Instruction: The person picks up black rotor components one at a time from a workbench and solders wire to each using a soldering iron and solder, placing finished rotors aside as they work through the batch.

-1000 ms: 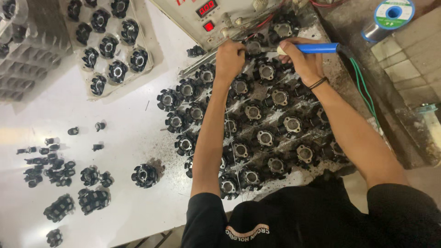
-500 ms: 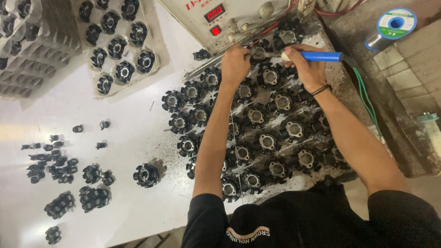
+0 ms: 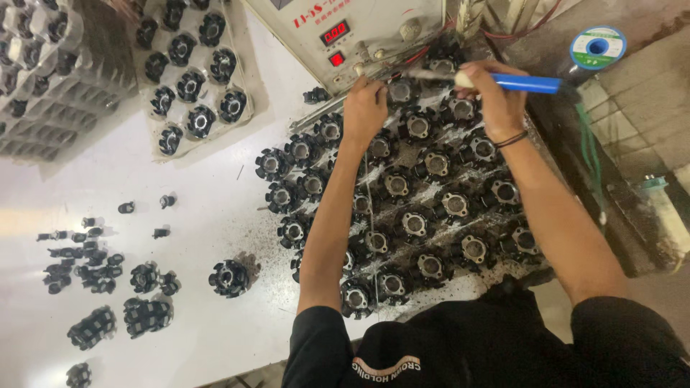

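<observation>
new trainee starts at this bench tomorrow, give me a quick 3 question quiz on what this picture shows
1. True or false: the right hand holds a blue-handled soldering iron.
2. What does the left hand rest on?
A. the solder spool
B. the black round parts near the grey machine
C. the tray of parts
3. Which side of the white table holds the small loose black pieces: the person's left or right?

Key: 1 true; 2 B; 3 left.

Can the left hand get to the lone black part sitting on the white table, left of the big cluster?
Probably yes. The left hand is empty-looking at the far parts; the lone black part sits on bare white table beside that forearm, nothing over it.
</observation>
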The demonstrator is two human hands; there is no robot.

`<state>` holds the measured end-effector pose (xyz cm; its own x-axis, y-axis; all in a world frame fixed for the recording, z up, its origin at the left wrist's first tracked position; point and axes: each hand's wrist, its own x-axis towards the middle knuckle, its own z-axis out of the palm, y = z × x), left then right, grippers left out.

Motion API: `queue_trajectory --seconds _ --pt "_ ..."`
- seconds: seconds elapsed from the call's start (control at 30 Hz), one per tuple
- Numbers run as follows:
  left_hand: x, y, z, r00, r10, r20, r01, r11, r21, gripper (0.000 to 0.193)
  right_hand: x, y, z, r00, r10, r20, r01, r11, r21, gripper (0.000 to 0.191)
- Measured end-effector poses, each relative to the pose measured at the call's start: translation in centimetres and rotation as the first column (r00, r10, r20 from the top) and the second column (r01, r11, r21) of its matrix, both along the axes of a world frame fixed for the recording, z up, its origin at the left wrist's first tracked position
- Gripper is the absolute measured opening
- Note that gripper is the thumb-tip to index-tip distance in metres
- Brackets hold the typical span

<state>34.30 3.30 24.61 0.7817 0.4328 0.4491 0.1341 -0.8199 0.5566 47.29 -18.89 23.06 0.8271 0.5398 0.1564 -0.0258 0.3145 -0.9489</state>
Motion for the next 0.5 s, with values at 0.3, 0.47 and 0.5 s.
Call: queue_trajectory --seconds 0.3,0.47,0.5 --pt "5.5 -0.5 11.5 0.938 -0.08 0.338 -0.005 0.971 0.241 0.008 -1.7 -3.1 -2.6 0.957 -0.269 0.107 0.273 0.962 -0.027 0.032" --pt "6.5 -3.8 0.1 0.995 -0.031 -0.09 0.042 0.992 0.121 0.036 -0.6 -2.7 -3.5 0.962 -0.251 -0.11 0.253 0.968 -0.001 0.029" --pt "6.5 -3.8 -1.7 0.986 -0.038 -0.161 0.034 0.999 -0.025 0.03 -0.3 -2.7 -3.6 0.96 -0.259 -0.103 0.261 0.965 0.003 0.029"
